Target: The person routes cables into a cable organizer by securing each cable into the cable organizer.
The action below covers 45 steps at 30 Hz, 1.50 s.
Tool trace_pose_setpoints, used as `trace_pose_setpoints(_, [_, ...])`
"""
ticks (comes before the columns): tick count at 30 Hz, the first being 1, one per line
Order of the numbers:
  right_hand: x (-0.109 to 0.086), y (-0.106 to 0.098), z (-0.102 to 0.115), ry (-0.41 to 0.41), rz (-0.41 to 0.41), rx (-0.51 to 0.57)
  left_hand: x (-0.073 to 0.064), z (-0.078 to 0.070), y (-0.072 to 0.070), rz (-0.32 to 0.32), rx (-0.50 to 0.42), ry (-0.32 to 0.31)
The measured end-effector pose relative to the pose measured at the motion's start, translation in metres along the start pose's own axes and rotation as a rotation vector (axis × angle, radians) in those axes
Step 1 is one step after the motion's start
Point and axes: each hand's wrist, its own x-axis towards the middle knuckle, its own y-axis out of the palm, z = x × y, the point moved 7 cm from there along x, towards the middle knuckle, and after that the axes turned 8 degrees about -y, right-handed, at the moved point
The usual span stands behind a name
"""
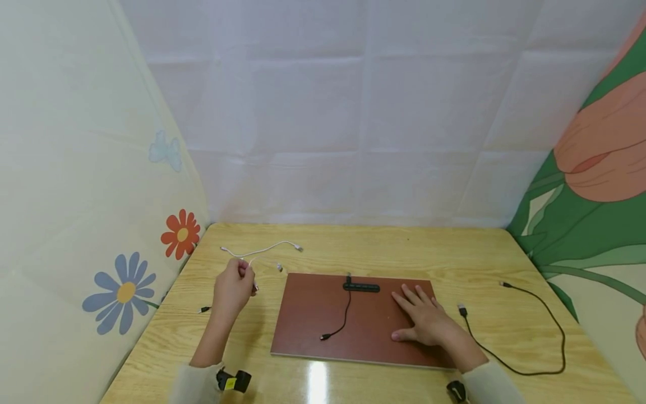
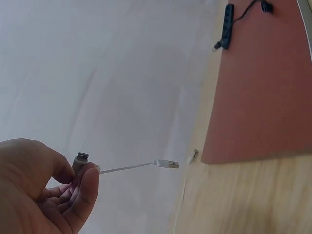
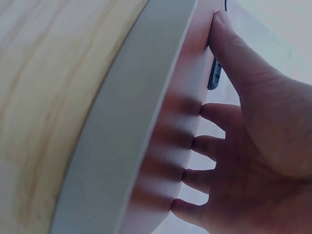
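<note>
My left hand is raised over the left of the table and pinches a short white USB cable between thumb and fingers. One plug of it stands up from the fingertips; a USB-A plug sticks out sideways on the cable. My right hand rests with spread fingers on a reddish-brown board, its fingertips touching the surface in the right wrist view. On the board's far edge sits a black multi-port USB hub, with a short black cable at its left end.
Another white USB cable lies behind the left hand. A black plug lies left of it. Right of the board, a longer black USB cable curves over the wooden table. White and floral cloths surround the table.
</note>
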Motion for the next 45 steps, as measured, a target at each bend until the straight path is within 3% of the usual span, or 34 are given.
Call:
trace_pose_setpoints(14, [0.004,-0.007,0.008,0.009,-0.055,-0.002,-0.017,-0.039,0.021,0.034,-0.122,0.084])
trace_pose_setpoints(22, [0.023,-0.021,0.04,-0.07,-0.195,0.086,-0.028,-0.062,0.04,0.099,-0.221,0.126])
trace_pose_setpoints(28, [0.036,-0.029,0.064,-0.085,-0.268,0.167,-0.036,-0.08,0.049,0.146,-0.294,0.181])
trace_pose_setpoints(40, [0.062,-0.036,0.087,-0.208,-0.463,0.44,-0.05,-0.11,0.07,0.239,-0.337,0.254])
trace_pose_setpoints(45, [0.07,-0.033,0.085,-0.201,-0.464,0.665,-0.055,-0.117,0.077,0.273,-0.361,0.262])
